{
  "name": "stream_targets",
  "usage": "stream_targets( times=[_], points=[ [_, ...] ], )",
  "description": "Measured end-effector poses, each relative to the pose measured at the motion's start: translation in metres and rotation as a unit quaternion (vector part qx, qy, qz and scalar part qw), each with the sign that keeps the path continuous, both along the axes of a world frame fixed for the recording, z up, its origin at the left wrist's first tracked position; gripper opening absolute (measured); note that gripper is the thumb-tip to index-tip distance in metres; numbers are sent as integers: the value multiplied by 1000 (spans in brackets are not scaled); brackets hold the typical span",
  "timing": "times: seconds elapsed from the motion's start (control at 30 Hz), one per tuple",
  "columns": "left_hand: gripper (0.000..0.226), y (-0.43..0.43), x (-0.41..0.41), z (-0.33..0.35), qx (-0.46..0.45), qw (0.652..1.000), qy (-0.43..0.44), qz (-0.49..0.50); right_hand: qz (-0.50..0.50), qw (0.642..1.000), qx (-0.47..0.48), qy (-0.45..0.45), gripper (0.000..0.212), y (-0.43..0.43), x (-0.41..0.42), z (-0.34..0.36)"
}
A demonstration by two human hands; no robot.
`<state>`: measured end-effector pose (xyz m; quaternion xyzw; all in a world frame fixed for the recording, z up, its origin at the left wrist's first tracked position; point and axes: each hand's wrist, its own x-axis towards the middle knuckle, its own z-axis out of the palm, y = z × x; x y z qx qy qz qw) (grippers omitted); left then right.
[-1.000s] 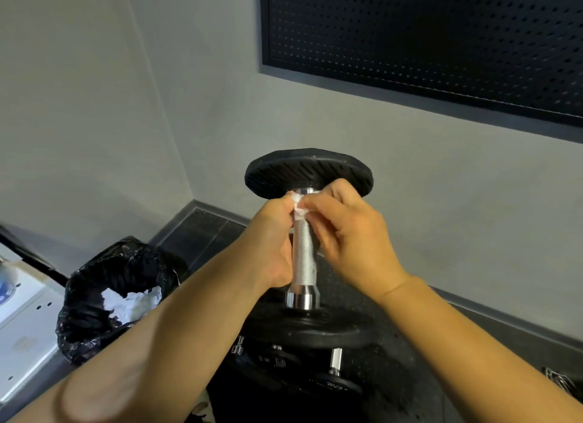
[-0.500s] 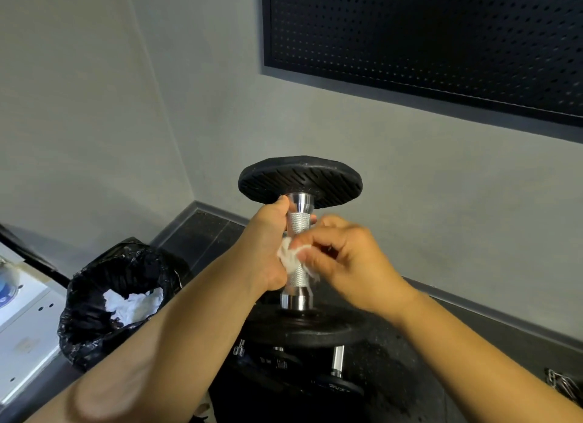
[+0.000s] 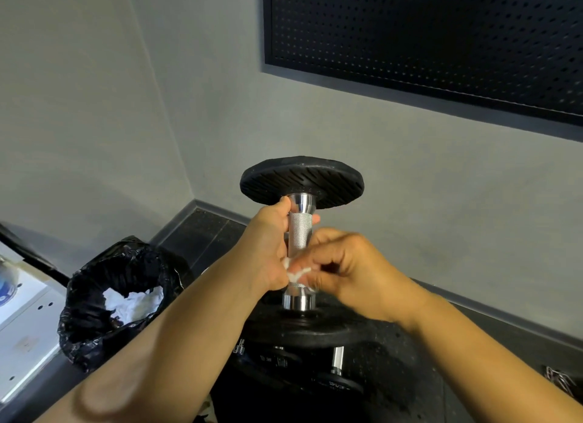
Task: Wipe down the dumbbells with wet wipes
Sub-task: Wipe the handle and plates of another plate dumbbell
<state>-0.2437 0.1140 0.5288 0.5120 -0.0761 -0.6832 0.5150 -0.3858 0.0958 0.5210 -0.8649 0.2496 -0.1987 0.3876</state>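
Head view: a black-plated dumbbell with a knurled chrome handle (image 3: pixel 299 233) stands upright on a stack of other black dumbbells (image 3: pixel 339 384), and the left hand (image 3: pixel 268 252) has its grip wrapped round the handle. The right hand (image 3: pixel 353 271) pinches a crumpled white wet wipe (image 3: pixel 296 273) against the handle's lower end. The handle wipe seems underway, and the next move likely calls for rubbing the collars and plates.

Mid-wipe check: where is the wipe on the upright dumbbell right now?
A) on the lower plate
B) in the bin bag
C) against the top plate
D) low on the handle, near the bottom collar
D: the right hand pinches the white wipe against the lower end of the knurled handle, just above the bottom collar, while the left hand holds the handle higher up.
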Motion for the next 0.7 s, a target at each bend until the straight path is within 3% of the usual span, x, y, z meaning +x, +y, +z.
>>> stream_targets(
  times=[0.13, 0.27, 0.4, 0.6, 0.7],
  points=[
    [57, 4, 2, -4, 0, 1000, 20, -18, -18, 997, 78, 8, 17, 0, -11, 11],
    [64, 8, 5, -8, -8, 998, 1, -54, -235, 964, -8, -128, 12, -18, -26, 20],
    [64, 11, 1, -8, -15, 998, 18, -56, -245, 961, -48, -120, 9, -34, -16, 15],
    [60, 7, -9, -1, -23, 999, -1, -38, -236, 914, -318, -85, 13, -30, 13, 34],
    [56, 1, -14, 0, -8, 999, -30, -21, -213, 900, -380, -22, 13, -28, 26, 49]
  ],
)
